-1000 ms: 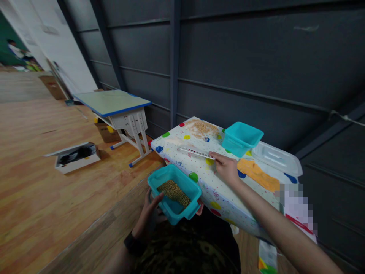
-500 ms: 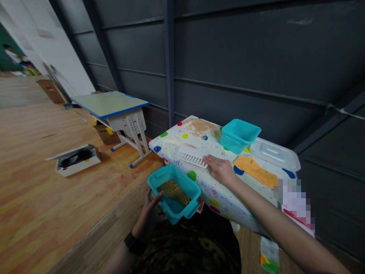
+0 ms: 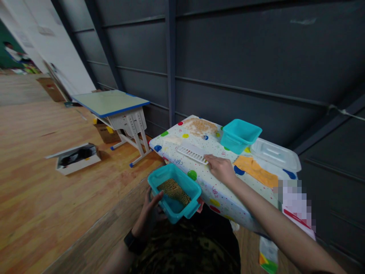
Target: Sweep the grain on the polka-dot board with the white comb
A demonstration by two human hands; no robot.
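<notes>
My left hand (image 3: 148, 213) grips a teal plastic bin (image 3: 174, 192) partly filled with small yellow-brown grains, held below the near edge of a table with a spotted cloth (image 3: 212, 192). My right hand (image 3: 221, 167) is stretched over the table, its fingers closed on the end of a white slotted scraper (image 3: 193, 154) that lies nearly flat on the cloth. A patch of loose grains (image 3: 200, 126) lies at the table's far corner, beyond the scraper. A second, empty teal bin (image 3: 241, 135) stands behind my right hand.
A clear plastic lid (image 3: 275, 154) and an orange cloth (image 3: 256, 170) lie on the table's right part. A blue-edged desk (image 3: 112, 102) stands to the left on the wooden floor, with an open white box (image 3: 74, 158) near it. A dark panelled wall runs behind the table.
The scraper was raised on edge a second ago; it has since come down almost flat on the cloth and slid slightly. My left hand and its bin have stayed put.
</notes>
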